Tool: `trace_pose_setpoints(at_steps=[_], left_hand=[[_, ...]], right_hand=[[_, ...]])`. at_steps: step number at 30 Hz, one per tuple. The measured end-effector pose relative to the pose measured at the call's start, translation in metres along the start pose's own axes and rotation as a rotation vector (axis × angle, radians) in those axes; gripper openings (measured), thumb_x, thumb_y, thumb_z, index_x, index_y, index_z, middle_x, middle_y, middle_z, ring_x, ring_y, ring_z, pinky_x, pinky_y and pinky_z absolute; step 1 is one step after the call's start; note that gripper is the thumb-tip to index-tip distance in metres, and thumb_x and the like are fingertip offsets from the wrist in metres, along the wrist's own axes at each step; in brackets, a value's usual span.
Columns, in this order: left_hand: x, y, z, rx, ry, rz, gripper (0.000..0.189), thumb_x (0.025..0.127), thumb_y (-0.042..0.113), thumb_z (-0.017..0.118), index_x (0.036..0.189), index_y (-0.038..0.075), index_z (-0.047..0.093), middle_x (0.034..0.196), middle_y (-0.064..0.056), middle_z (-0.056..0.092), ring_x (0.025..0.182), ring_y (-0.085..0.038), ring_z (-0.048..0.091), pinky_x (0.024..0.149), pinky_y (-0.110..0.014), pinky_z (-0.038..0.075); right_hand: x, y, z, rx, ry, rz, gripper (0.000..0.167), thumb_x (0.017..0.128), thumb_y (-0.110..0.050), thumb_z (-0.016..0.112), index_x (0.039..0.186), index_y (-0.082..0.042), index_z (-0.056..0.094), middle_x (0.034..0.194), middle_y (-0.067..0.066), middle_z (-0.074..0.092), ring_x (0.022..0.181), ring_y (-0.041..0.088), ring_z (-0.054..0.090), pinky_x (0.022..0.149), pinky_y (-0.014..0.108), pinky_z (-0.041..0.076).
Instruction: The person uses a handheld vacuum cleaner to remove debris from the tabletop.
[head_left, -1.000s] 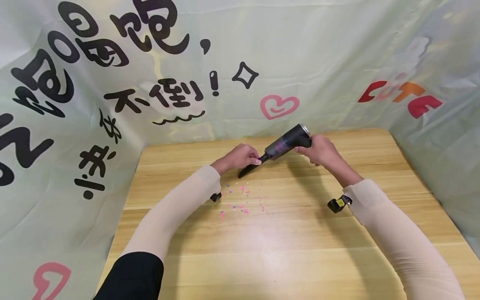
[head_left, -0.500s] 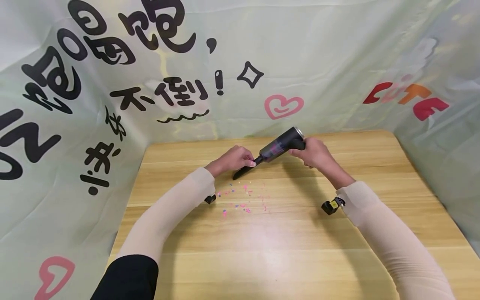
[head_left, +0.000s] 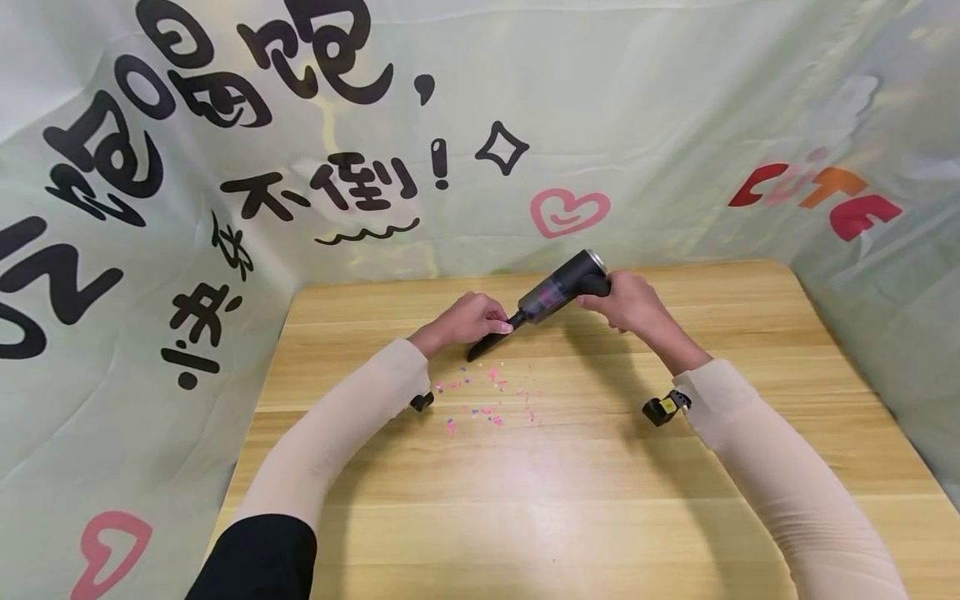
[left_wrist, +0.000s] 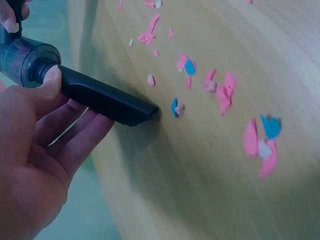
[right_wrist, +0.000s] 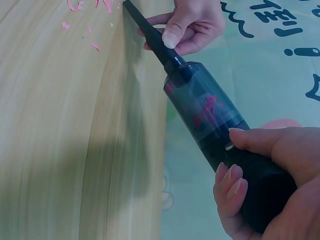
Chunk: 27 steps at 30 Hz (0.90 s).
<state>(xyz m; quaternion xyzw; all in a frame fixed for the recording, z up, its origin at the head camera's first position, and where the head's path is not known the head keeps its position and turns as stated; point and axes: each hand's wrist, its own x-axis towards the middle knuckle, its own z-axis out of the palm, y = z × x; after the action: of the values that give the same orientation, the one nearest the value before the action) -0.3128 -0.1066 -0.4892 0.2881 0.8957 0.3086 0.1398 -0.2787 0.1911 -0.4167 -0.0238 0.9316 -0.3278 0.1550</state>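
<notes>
A black handheld vacuum cleaner [head_left: 558,287] slants over the far part of the table, its narrow nozzle [left_wrist: 107,97] pointing down and to the left. My right hand [head_left: 628,302] grips its handle, thumb along the body in the right wrist view. Near the nozzle's base, my left hand [head_left: 471,318] pinches the nozzle between thumb and fingers. Pink scraps show through the clear dust cup [right_wrist: 207,107]. Small pink, blue and white scraps [left_wrist: 226,92] lie scattered just in front of the nozzle tip, which is at or close to the tabletop; contact is hard to tell.
The wooden table [head_left: 540,500] ends at a printed cloth wall [head_left: 465,225] behind, with more cloth on both sides. A small black camera hangs at the right wrist [head_left: 663,408] and another at the left wrist [head_left: 422,401].
In the first half second, the vacuum and both hands shift slightly left relative to the scraps. Since then they have hardly moved. The head view has also shifted a little.
</notes>
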Motion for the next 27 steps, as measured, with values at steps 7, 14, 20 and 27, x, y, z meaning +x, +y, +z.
trace_pose_setpoints(at_steps=[7,14,20,27], left_hand=[[0.007,0.01,0.007,-0.046,-0.001,0.014,0.022,0.1,0.027,0.072,0.103,0.007,0.081,0.084,-0.009,0.078,0.057,-0.009,0.051,0.068,-0.024,0.048],[0.011,0.018,0.014,-0.049,-0.023,0.022,0.022,0.1,0.027,0.071,0.104,0.008,0.081,0.086,-0.006,0.079,0.057,-0.01,0.053,0.068,-0.023,0.049],[0.006,0.021,0.015,-0.072,-0.051,-0.011,0.022,0.101,0.028,0.071,0.104,0.008,0.08,0.089,-0.009,0.08,0.063,-0.026,0.068,0.064,-0.024,0.052],[0.001,0.022,0.016,-0.094,-0.068,-0.026,0.024,0.1,0.028,0.071,0.104,0.006,0.08,0.092,-0.008,0.08,0.069,-0.03,0.074,0.062,-0.024,0.057]], right_hand=[[-0.005,0.008,-0.011,0.0,-0.001,0.016,0.052,0.097,-0.045,0.07,0.117,0.002,0.056,0.074,0.01,0.061,0.057,0.022,0.062,0.054,0.035,0.053],[-0.008,0.018,-0.017,0.012,-0.009,0.024,0.054,0.098,-0.044,0.07,0.119,0.003,0.056,0.072,0.009,0.059,0.056,0.021,0.06,0.053,0.034,0.053],[-0.012,0.019,-0.015,0.031,-0.025,0.019,0.051,0.098,-0.042,0.07,0.119,0.003,0.056,0.07,0.008,0.057,0.056,0.022,0.059,0.052,0.034,0.052],[-0.014,0.019,-0.013,0.03,-0.029,0.021,0.05,0.098,-0.043,0.07,0.117,0.002,0.057,0.072,0.009,0.058,0.056,0.021,0.058,0.052,0.034,0.051]])
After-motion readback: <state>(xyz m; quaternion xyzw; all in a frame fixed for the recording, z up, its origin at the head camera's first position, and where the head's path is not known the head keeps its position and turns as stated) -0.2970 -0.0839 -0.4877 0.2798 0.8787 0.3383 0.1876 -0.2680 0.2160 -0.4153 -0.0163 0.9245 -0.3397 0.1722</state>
